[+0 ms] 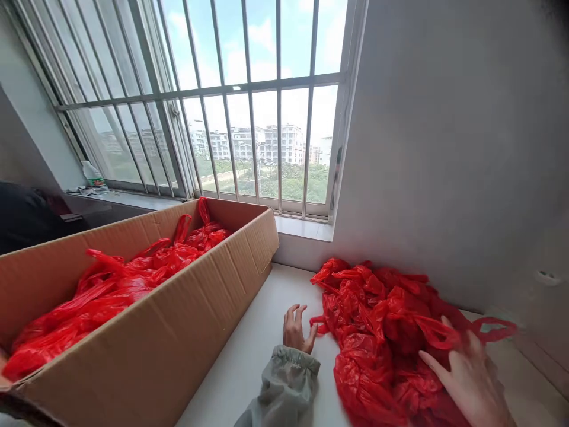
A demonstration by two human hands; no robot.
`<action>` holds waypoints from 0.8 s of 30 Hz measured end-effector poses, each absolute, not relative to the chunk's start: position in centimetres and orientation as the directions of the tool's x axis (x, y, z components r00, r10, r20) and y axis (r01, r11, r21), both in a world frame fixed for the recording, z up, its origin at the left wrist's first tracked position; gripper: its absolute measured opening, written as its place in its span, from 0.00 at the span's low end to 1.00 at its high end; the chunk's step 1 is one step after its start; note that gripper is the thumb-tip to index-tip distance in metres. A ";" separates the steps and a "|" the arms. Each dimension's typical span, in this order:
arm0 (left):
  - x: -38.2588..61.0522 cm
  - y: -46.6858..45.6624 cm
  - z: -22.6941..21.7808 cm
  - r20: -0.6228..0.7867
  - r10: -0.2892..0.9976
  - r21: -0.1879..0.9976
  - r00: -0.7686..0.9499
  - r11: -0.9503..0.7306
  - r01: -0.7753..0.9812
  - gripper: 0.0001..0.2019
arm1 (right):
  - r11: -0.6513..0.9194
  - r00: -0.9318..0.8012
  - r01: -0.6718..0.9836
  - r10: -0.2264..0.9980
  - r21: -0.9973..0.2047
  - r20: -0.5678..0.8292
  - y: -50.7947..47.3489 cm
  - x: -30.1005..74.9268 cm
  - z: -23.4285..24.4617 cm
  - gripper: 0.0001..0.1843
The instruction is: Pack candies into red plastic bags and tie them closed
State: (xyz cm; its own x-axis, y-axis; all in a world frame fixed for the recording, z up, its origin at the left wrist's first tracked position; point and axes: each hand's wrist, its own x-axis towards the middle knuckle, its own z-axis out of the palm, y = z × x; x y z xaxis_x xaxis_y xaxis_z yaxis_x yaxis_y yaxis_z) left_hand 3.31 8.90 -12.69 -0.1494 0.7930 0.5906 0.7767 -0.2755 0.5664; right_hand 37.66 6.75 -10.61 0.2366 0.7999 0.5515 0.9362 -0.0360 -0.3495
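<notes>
A heap of red plastic bags [377,326] lies crumpled on the white tabletop [249,356] against the wall. Over the heap's right side is my right hand [471,373], thumb and fingers apart, against the red plastic; a bag handle loop shows beyond its fingertips. Left of the heap, my left hand [296,329] hovers at or just over the tabletop with fingers spread and nothing in them. A loose bag handle sticks out close to its thumb. The grey-green sleeve covers my left wrist.
A long open cardboard box [169,332] on the left holds more red plastic bags [128,279]. Behind it are a barred window [249,89] and its sill, with a white bottle [92,175] at the far left. A wall socket [547,277] is at the right.
</notes>
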 end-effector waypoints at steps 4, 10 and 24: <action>3.6 8.8 -13.8 0.608 0.786 0.546 -0.112 -0.311 0.778 0.18 | 0.296 -0.065 0.917 0.773 -0.268 0.631 4.4 30.1 -8.8 0.39; 3.7 9.2 -13.8 0.600 0.799 0.543 -0.051 -0.359 0.760 0.10 | 0.203 -0.145 0.954 0.957 -0.223 0.250 3.3 23.2 -10.0 0.35; 4.0 10.4 -14.0 0.531 0.835 0.423 0.143 -0.408 0.809 0.14 | 0.198 -0.048 0.930 0.901 -0.309 0.431 3.9 24.7 -12.2 0.28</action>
